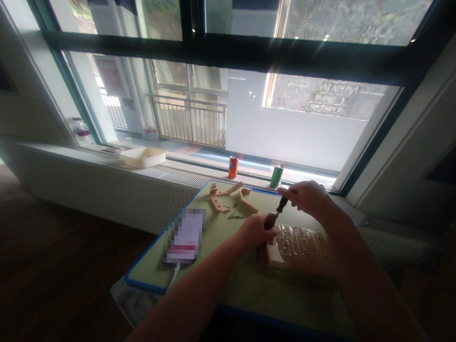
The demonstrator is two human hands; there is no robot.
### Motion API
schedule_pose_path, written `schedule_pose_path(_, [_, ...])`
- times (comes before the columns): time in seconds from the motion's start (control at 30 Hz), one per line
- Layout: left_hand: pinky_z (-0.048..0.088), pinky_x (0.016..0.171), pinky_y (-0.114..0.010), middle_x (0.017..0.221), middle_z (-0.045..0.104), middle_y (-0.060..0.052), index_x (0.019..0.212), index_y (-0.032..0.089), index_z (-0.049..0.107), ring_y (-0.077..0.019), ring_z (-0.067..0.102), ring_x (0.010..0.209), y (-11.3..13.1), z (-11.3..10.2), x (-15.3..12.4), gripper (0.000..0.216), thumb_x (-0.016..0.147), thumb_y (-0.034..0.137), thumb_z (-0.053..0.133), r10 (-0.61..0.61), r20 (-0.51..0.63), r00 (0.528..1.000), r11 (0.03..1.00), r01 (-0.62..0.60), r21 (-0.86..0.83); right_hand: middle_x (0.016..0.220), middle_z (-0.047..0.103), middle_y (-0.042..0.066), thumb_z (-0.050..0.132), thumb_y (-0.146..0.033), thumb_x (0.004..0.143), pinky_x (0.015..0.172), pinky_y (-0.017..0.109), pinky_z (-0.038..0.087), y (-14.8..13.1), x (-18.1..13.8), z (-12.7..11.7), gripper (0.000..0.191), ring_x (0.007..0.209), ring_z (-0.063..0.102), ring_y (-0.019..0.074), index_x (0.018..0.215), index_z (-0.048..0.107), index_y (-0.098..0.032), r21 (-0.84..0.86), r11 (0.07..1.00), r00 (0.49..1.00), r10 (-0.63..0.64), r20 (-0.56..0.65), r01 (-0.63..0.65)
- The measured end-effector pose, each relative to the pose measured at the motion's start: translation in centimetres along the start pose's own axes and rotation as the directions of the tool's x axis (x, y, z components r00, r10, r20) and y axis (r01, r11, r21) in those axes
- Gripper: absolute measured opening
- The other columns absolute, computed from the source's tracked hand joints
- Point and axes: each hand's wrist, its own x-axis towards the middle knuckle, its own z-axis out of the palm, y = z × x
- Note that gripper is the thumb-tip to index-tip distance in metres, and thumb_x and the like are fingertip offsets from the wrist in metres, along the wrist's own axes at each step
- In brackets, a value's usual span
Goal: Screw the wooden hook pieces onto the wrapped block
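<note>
A: Quick q, what's the R grip (309, 196) got?

B: A black-handled screwdriver (282, 203), clasped near the top of its handle. Shaft slants down & L toward the other hand.

A: And the L grip (256, 229)?

B: Pinching a small wood pc (273, 217) right by the shaft. Can't tell if the tip's seated in it, too dim & blurry.

A: Where's that, exactly?

B: R half of the counter (217, 260), at the far L corner of a wood pack (303, 248) in clear plastic, w/ small dark specks showing thru.

A: Other parts?

B: Curved wood pcs (247, 201) at the back of the counter, L of both hands, plus loose screw-like bits (236, 217) just on the near side of them.

A: Rest?

B: Phone (186, 234) on the counter's L side, screen blurred out, white cable (174, 274) off its near end. On the windowsill (253, 181): orange can (233, 167), green can (276, 176) to its R, pale tray (144, 158) farther L.
</note>
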Motion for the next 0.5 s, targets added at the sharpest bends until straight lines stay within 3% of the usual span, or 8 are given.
schedule_pose_path(0.13, [0.04,0.06,-0.023,0.073,0.064,-0.003,0.08,0.014,0.062,-0.0118,0.055,0.062,0.0,-0.1,0.0,0.021,0.075,0.033,0.056,-0.006,0.002,1.0,1.0,0.006,0.019,0.064,0.066,0.002,0.044,-0.044,0.087,0.055,0.025,0.042,-0.5,0.0,-0.1,0.038,0.052,0.057,0.0121,0.101,0.069,-0.02,0.11,0.99,0.996,-0.081,-0.03,0.084])
schedule_pose_path(0.27, [0.04,0.06,-0.023,0.073,0.064,-0.003,0.08,0.014,0.061,-0.012,0.055,0.062,0.1,-0.2,-0.1,0.022,0.076,0.034,0.055,0.006,0.013,1.0,1.0,-0.007,0.03,0.067,0.066,0.002,0.038,-0.038,0.09,0.055,0.023,0.042,-0.6,-0.7,-1.0,0.039,0.055,0.058,0.012,0.118,0.06,-0.022,0.221,0.97,0.988,-0.124,0.087,0.102])
schedule_pose_path(0.33, [0.04,0.059,-0.023,0.073,0.064,-0.002,0.081,0.014,0.062,-0.0119,0.054,0.061,0.1,-0.2,-0.1,0.022,0.076,0.034,0.055,0.004,0.015,1.0,1.0,-0.004,0.024,0.066,0.066,0.001,0.039,-0.036,0.09,0.054,0.023,0.041,-0.7,-0.7,-1.2,0.037,0.054,0.057,0.0115,0.114,0.062,-0.021,0.203,0.973,0.987,-0.13,0.096,0.109])
schedule_pose_path(0.4, [0.04,0.059,-0.023,0.072,0.063,-0.002,0.08,0.014,0.062,-0.0118,0.054,0.061,0.2,-0.2,0.0,0.021,0.075,0.033,0.056,0.001,0.006,1.0,1.0,-0.001,0.019,0.061,0.063,0.002,0.041,-0.042,0.088,0.052,0.024,0.038,-0.9,-0.5,-0.8,0.036,0.051,0.054,0.0116,0.094,0.069,-0.019,0.106,0.989,0.993,-0.111,0.038,0.106])
schedule_pose_path(0.5, [0.039,0.059,-0.023,0.07,0.063,-0.002,0.078,0.014,0.062,-0.0116,0.053,0.06,0.2,-0.1,0.1,0.019,0.074,0.031,0.057,0.01,-0.005,1.0,1.0,-0.01,0.029,0.055,0.06,0.003,0.044,-0.052,0.084,0.05,0.025,0.035,-1.4,0.1,0.4,0.045,0.049,0.052,0.0123,0.069,0.068,-0.018,-0.028,0.997,0.996,-0.073,-0.055,0.072])
